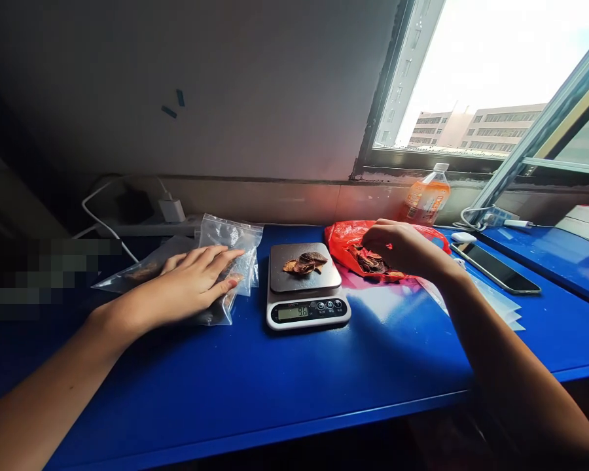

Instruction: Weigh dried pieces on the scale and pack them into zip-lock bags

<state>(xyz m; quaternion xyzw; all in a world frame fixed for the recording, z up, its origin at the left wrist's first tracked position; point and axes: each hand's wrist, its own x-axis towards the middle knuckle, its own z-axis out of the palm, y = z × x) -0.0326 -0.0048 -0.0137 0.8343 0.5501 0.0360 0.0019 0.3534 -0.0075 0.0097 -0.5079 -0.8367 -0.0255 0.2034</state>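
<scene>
Scale (308, 289), mid-table (255, 386), reads 9.6 or 96, dried slices (304, 264) on its pan. Right hand (405, 247) at red bag (344, 233), grip hidden, can't tell. Left hand (191, 282) spread flat on clear bags (233, 234). Bottle (427, 196) label illegible.

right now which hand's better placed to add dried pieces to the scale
Probably the right hand: it is at the red plastic bag of dried pieces, while the left hand rests on clear plastic bags.
</scene>
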